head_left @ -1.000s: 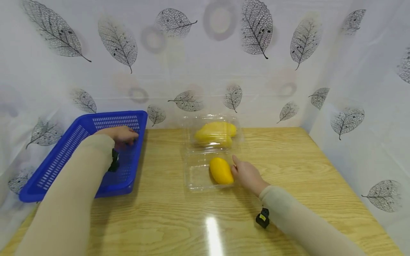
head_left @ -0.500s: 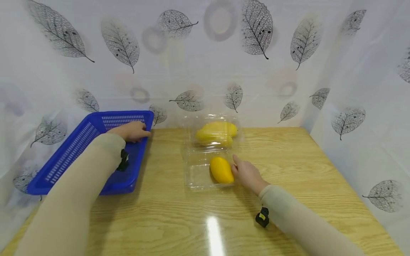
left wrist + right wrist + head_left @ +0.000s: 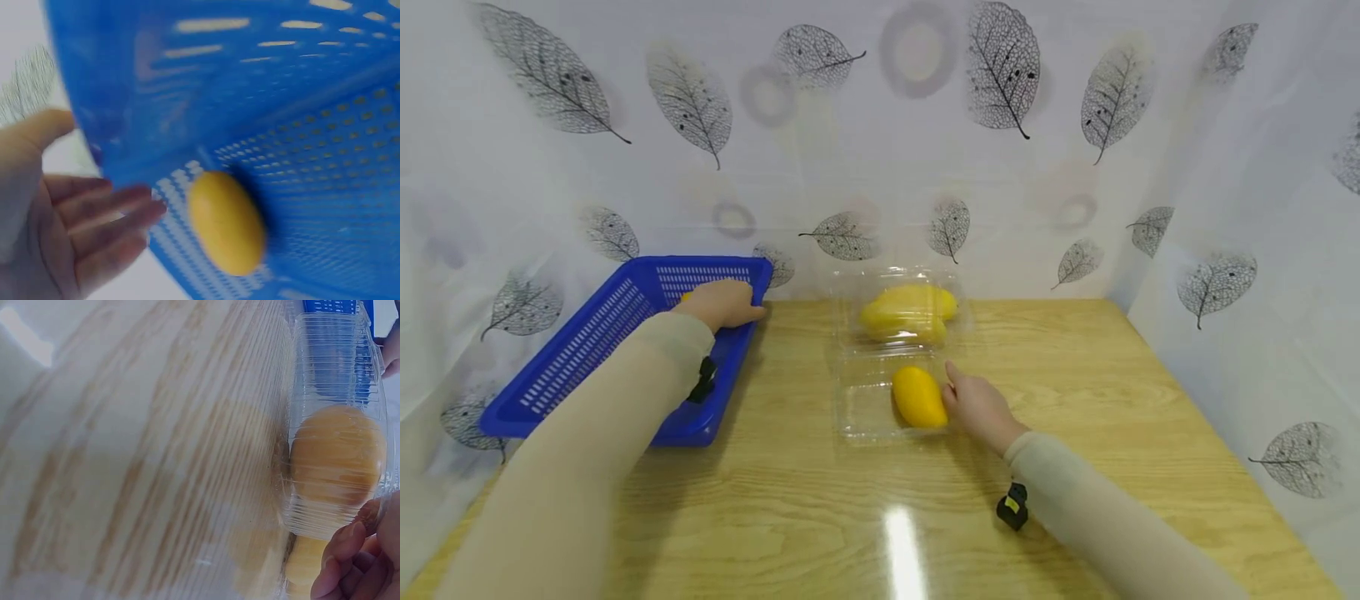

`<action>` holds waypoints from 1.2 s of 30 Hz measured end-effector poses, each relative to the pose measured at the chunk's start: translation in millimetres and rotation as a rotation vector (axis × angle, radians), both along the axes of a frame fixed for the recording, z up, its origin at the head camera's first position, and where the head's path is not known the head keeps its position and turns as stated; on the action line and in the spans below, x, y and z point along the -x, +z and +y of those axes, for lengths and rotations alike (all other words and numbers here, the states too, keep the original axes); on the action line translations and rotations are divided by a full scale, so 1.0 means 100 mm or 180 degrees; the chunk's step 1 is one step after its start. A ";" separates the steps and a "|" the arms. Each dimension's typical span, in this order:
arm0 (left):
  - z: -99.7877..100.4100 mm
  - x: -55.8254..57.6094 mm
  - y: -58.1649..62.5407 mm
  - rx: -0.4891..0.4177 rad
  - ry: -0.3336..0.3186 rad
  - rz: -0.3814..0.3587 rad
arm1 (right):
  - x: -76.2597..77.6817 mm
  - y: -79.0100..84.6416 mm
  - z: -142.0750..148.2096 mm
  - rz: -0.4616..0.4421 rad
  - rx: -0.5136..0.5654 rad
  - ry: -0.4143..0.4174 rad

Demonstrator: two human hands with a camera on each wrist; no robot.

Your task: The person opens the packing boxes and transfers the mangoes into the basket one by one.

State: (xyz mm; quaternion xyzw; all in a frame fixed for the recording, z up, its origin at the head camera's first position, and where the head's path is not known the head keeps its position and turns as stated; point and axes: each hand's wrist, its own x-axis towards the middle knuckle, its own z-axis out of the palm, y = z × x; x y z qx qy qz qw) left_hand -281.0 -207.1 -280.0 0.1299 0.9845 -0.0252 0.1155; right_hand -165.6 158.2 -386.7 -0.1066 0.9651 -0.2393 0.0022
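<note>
Mango (image 3: 917,398) sits toward the near right corner of a clear box (image 3: 859,417) in the head view, just beside the right hand (image 3: 981,412); the left hand (image 3: 722,304) lies at the far right corner of a blue basket (image 3: 505,427), near a second mango (image 3: 686,296) (mostly hidden). Compared with a second ago, the basket has shifted toward the box, and a yellow sliver of that second mango has come into sight. Both forearms slant in from the front of the bench (image 3: 775,500), the left one across the basket.

In the left wrist view, the second mango lies against a slotted wall, just beyond the fingertips (image 3: 149,214); the fingers are nearly straight and slightly apart, the thumb at the basket's rim.

In the right wrist view, the first mango rests inside the box, with the curled fingers (image 3: 348,540) outside, pinching the box's edge.
</note>
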 end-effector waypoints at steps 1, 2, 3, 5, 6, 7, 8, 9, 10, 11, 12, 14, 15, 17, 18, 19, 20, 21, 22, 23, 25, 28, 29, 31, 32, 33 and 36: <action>0.05 -0.02 0.03 0.0114 -0.0017 0.0120 | 0.00 0.00 0.00 0.0008 -0.0001 0.0003; 0.10 -0.04 0.05 0.0189 -0.0034 0.0203 | 0.01 0.00 0.00 0.0016 -0.0007 -0.0001; 0.17 -0.07 0.09 0.0260 -0.0052 0.0257 | 0.01 0.01 0.00 0.0027 -0.0017 0.0008; 0.31 -0.13 0.15 0.0323 -0.0158 0.0395 | 0.01 0.01 0.00 0.0028 -0.0027 0.0010; 0.39 -0.16 0.18 0.0353 -0.0222 0.0433 | 0.01 0.01 0.00 0.0024 -0.0025 0.0006; 0.47 -0.20 0.21 0.0377 -0.0302 0.0475 | 0.01 0.01 0.00 0.0032 -0.0036 0.0009; 0.55 -0.25 0.24 0.0383 -0.0385 0.0507 | 0.01 0.02 0.00 0.0035 -0.0043 0.0007; 0.63 -0.29 0.26 0.0380 -0.0498 0.0545 | 0.01 0.02 0.00 0.0036 -0.0046 0.0009; 0.70 -0.33 0.27 0.0382 -0.0634 0.0588 | 0.01 0.02 0.00 0.0030 -0.0044 0.0004; 0.77 -0.37 0.27 0.0385 -0.0769 0.0605 | 0.01 0.02 0.00 0.0031 -0.0049 0.0013; 0.84 -0.41 0.27 0.0384 -0.0931 0.0624 | 0.01 0.02 -0.01 0.0023 -0.0045 0.0014; 0.96 -0.49 0.26 0.0397 -0.1233 0.0644 | 0.01 0.03 -0.01 0.0012 -0.0048 0.0016; 1.02 -0.51 0.25 0.0405 -0.1423 0.0663 | 0.02 0.03 -0.01 0.0006 -0.0045 0.0019; 1.12 -0.57 0.21 0.0407 -0.1751 0.0674 | 0.02 0.03 -0.01 -0.0006 -0.0044 0.0015; 1.16 -0.59 0.19 0.0419 -0.1920 0.0694 | 0.02 0.03 -0.01 -0.0007 -0.0040 0.0005; 1.20 -0.61 0.16 0.0421 -0.2055 0.0702 | 0.02 0.02 -0.01 0.0005 -0.0042 0.0001; 1.24 -0.63 0.13 0.0414 -0.2212 0.0716 | 0.02 0.02 -0.01 0.0009 -0.0039 0.0000; 1.27 -0.65 0.10 0.0422 -0.2333 0.0730 | 0.02 0.01 -0.01 0.0001 -0.0033 -0.0003; 1.31 -0.67 0.08 0.0441 -0.2425 0.0742 | 0.02 0.01 -0.01 0.0011 -0.0033 -0.0002; 1.35 -0.69 0.05 0.0463 -0.2500 0.0749 | 0.02 0.01 -0.01 0.0018 -0.0035 -0.0001; 1.42 -0.73 -0.01 0.0520 -0.2615 0.0748 | 0.03 0.00 -0.02 0.0008 -0.0031 0.0000; 1.54 -0.80 -0.09 0.0561 -0.2704 0.0701 | 0.02 0.00 -0.03 -0.0024 -0.0021 -0.0008; 1.57 -0.82 -0.13 0.0590 -0.2739 0.0701 | 0.01 -0.01 -0.03 -0.0040 -0.0022 -0.0015; 1.64 -0.86 -0.20 0.0619 -0.2824 0.0732 | 0.00 -0.02 -0.04 -0.0045 -0.0036 -0.0036; 1.66 -0.87 -0.24 0.0625 -0.2871 0.0759 | -0.01 -0.02 -0.04 -0.0038 -0.0050 -0.0043; 1.69 -0.88 -0.27 0.0674 -0.2918 0.0808 | -0.01 -0.02 -0.04 -0.0028 -0.0067 -0.0048; 1.76 -0.91 -0.35 0.0787 -0.3018 0.0869 | -0.02 0.00 -0.04 -0.0017 -0.0123 -0.0068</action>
